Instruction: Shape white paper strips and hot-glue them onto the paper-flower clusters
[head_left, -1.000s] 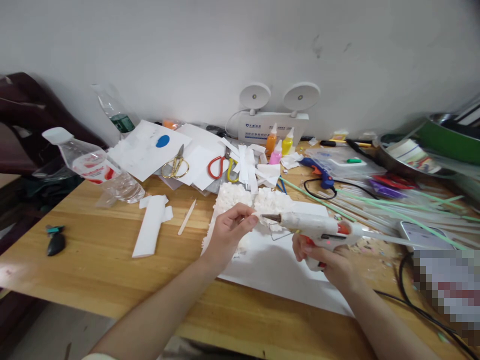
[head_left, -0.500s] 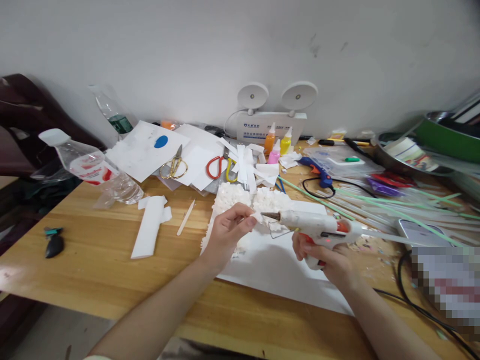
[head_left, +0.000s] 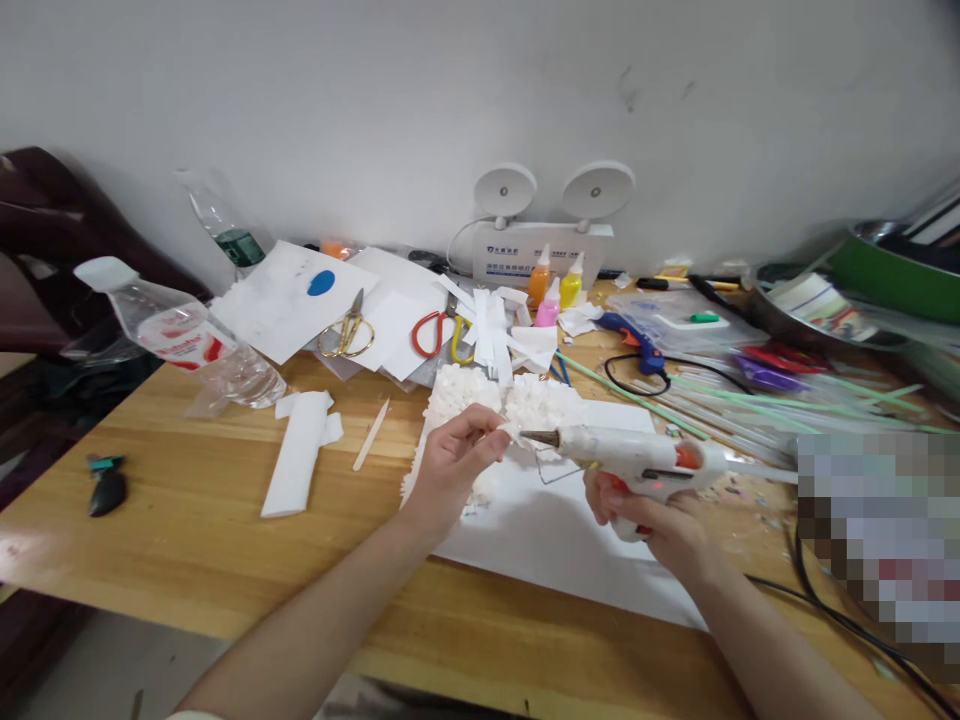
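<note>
My right hand (head_left: 645,510) is wrapped round the handle of a white hot glue gun (head_left: 622,450), its nozzle aimed left and a glue stick out of its back end. Between thumb and fingers, my left hand (head_left: 461,460) pinches a small piece of white paper (head_left: 510,432) right at the nozzle tip. Below both hands lies a white sheet (head_left: 555,535). Clusters of crumpled white paper bits (head_left: 540,400) cover its far and left parts, partly hidden behind my left hand.
Left of the sheet lie a wooden stick (head_left: 371,435) and a folded white paper piece (head_left: 298,455). Gold scissors (head_left: 351,335), red-handled scissors (head_left: 429,335) and paint bottles (head_left: 571,285) stand or lie behind. A blue glue gun (head_left: 637,345), glue sticks and black cables (head_left: 825,625) crowd the right.
Almost nothing differs. The paper piece and the glue gun's nozzle stay together, with both hands in nearly the same place.
</note>
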